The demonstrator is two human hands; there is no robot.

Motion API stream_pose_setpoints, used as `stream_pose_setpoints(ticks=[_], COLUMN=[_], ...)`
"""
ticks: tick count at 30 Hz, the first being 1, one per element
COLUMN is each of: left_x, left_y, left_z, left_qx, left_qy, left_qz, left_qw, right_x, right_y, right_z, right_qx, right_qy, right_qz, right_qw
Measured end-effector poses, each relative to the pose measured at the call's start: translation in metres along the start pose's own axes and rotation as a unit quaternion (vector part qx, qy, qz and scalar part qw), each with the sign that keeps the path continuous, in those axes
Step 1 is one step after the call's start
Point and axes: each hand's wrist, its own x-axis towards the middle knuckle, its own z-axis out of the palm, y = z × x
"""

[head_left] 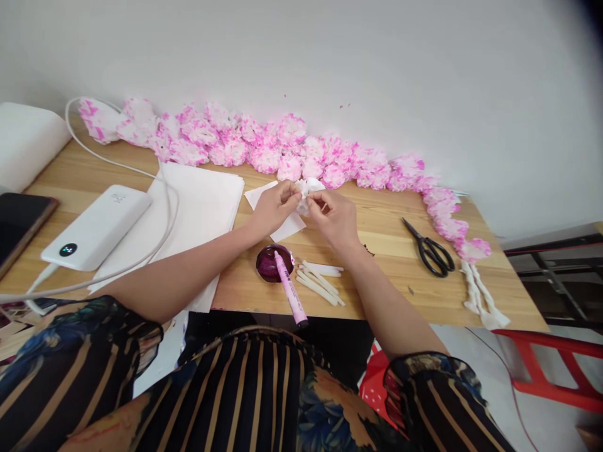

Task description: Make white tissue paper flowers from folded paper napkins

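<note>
Between my two hands is a white crumpled tissue-paper flower. My left hand pinches its left side between thumb and fingers. On its right side, my right hand is closed in a pinch too. The flower's lower part is partly hidden by my fingers. Under my hands lies a flat piece of white paper. Just below, a pink marker rests tilted on a small dark dish with purple colour in it. Several thin off-white sticks lie beside the dish.
A long row of pink-and-white paper flowers lines the wall. Black scissors lie to the right. At left are a stack of white paper, a white power bank with a cable, and a phone.
</note>
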Motion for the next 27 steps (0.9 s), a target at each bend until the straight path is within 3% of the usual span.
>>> stream_pose_setpoints(ticks=[6, 15, 22, 27], left_x=[0.0017, -0.0039, 0.0016, 0.0011], left_y=[-0.0015, 0.0043, -0.0005, 0.0014], left_z=[-0.0001, 0.0010, 0.0017, 0.0019], left_qx=[-0.034, 0.022, -0.047, -0.078], left_qy=[0.006, -0.014, -0.001, -0.006], left_qz=[-0.022, -0.001, -0.040, -0.052], left_qw=[0.999, 1.000, 0.998, 0.996], right_x=[0.0007, 0.0008, 0.0015, 0.0004], right_y=[0.0023, -0.0040, 0.0013, -0.0028], right_z=[-0.0005, -0.0034, 0.0009, 0.0009], right_qx=[0.012, -0.034, 0.088, 0.076], right_qy=[-0.012, 0.003, 0.004, -0.002], right_qz=[0.051, -0.001, 0.066, 0.066], right_qw=[0.999, 0.999, 0.994, 0.995])
